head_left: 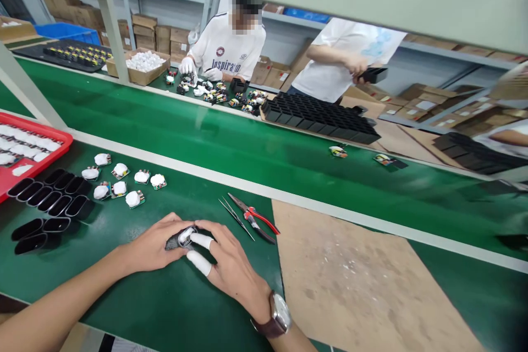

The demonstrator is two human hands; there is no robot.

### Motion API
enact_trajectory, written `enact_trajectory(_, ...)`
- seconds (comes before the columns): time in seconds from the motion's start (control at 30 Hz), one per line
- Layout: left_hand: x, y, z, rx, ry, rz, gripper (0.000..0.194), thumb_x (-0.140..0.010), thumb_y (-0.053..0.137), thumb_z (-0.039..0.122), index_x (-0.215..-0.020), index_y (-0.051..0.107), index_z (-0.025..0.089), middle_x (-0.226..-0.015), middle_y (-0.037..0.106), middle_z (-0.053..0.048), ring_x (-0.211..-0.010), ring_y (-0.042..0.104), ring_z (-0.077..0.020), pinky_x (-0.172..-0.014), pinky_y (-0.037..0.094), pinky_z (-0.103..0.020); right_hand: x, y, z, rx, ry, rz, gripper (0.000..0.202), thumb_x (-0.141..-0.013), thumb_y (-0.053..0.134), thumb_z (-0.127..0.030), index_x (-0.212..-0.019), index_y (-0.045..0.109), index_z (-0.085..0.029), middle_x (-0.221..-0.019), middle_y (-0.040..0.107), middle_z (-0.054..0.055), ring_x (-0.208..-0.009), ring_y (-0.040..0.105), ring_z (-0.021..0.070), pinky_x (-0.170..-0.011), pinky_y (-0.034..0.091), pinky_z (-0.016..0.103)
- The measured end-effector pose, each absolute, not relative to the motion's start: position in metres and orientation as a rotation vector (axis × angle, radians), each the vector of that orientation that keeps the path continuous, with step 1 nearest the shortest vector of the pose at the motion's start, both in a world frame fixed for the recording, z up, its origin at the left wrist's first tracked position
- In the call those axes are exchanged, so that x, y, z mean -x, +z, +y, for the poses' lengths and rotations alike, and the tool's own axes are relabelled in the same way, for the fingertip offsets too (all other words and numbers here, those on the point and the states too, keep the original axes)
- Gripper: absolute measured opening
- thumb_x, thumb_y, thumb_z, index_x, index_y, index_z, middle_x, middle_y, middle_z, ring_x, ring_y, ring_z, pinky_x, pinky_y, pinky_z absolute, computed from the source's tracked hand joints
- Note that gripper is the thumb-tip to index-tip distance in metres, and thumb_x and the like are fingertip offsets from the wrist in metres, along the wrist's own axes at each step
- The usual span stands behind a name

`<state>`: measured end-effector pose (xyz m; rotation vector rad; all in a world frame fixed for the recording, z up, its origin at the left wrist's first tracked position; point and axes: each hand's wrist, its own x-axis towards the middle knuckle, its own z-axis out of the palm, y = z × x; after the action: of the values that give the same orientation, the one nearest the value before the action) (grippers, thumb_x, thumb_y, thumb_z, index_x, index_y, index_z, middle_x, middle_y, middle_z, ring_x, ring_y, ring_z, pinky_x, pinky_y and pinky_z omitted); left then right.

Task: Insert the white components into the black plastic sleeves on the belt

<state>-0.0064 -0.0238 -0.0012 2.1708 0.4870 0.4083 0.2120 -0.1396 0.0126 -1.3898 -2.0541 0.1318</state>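
My left hand (154, 245) is wrapped round a small black case (172, 241) just above the green tabletop. Inside its open end, which faces right, a white piece (186, 235) shows. My right hand (225, 258), with white covers on two fingers and a watch at the wrist, has its fingertips against the case and the white piece. Several circuit boards with white tops (134, 198) lie beyond my left hand. Several empty black cases (49, 192) stand at the left. Tweezers (237, 219) and red-handled pliers (256, 217) lie beyond my right hand.
A red tray (61, 146) of white-topped parts sits at the left edge. Brown cardboard (355, 275) covers the right of the table. A green conveyor (206, 140) carries two boards. Across it, a person in white gloves (214, 74) handles parts; another person holds a black case near many more.
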Motion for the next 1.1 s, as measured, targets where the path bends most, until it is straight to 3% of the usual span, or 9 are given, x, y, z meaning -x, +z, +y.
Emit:
enact_trajectory(0.13,0.009,0.000,-0.023,-2.163,0.419,0.545,0.052,-0.098,0.065,0.020,-0.147,0.052,0.028,-0.139,0.063,-0.009,-0.115,0.066,-0.0230,-0.104,0.054,-0.040,-0.241,0.000,-0.134,1.778,-0.230,-1.907,0.042,-0.104,0.053,-0.022,-0.146,0.050,-0.013,-0.138,0.062,0.021,-0.126,0.062,0.0355,-0.104,0.056,0.059)
enact_trajectory(0.23,0.007,0.003,-0.021,-2.153,0.373,0.555,0.034,-0.097,0.068,0.025,-0.129,0.060,0.025,-0.127,0.067,-0.008,-0.109,0.067,-0.0235,-0.097,0.055,-0.038,-0.257,-0.009,-0.129,1.953,-0.311,-1.894,0.043,-0.099,0.041,-0.008,-0.140,0.054,-0.006,-0.126,0.066,0.025,-0.117,0.064,0.0369,-0.105,0.053,0.064)
enact_trajectory(0.37,0.001,0.006,-0.015,-2.169,0.318,0.530,0.023,-0.093,0.070,0.022,-0.114,0.062,0.024,-0.115,0.068,-0.006,-0.104,0.067,-0.0238,-0.090,0.054,-0.036,-0.256,-0.007,-0.128,1.886,-0.241,-1.960,0.042,-0.095,0.036,-0.002,-0.125,0.064,-0.010,-0.103,0.070,0.016,-0.098,0.069,0.0293,-0.091,0.061,0.049)
enact_trajectory(0.5,-0.003,0.001,-0.013,-2.169,0.377,0.494,0.024,-0.089,0.074,0.021,-0.109,0.061,0.023,-0.113,0.067,-0.005,-0.102,0.066,-0.0229,-0.090,0.052,-0.035,-0.237,0.013,-0.144,1.735,-0.131,-2.036,0.033,-0.101,0.042,-0.010,-0.126,0.062,-0.015,-0.108,0.067,0.010,-0.084,0.068,0.0188,-0.072,0.059,0.030)
enact_trajectory(0.6,-0.004,-0.003,-0.016,-2.172,0.419,0.486,0.021,-0.091,0.073,0.023,-0.108,0.061,0.023,-0.111,0.067,-0.004,-0.102,0.065,-0.0226,-0.090,0.052,-0.035,-0.225,0.026,-0.158,1.631,-0.139,-2.111,0.030,-0.100,0.043,-0.009,-0.122,0.062,-0.016,-0.109,0.064,0.010,-0.073,0.062,0.0169,-0.061,0.051,0.030)
enact_trajectory(0.8,-0.001,-0.004,-0.019,-2.190,0.402,0.509,0.020,-0.091,0.076,0.026,-0.105,0.061,0.022,-0.109,0.067,-0.005,-0.102,0.066,-0.0232,-0.089,0.053,-0.035,-0.216,0.038,-0.168,1.694,-0.336,-2.186,0.023,-0.087,0.046,0.000,-0.085,0.059,-0.019,-0.101,0.063,0.010,-0.069,0.055,0.0170,-0.056,0.042,0.031)
enact_trajectory(1.1,0.001,-0.008,-0.017,-2.181,0.419,0.473,0.023,-0.094,0.076,0.030,-0.111,0.063,0.021,-0.110,0.068,-0.006,-0.105,0.065,-0.0239,-0.091,0.053,-0.036,-0.210,0.041,-0.164,1.676,-0.361,-2.211,0.024,-0.087,0.047,0.002,-0.081,0.057,-0.019,-0.097,0.062,0.009,-0.068,0.052,0.0161,-0.055,0.039,0.031)
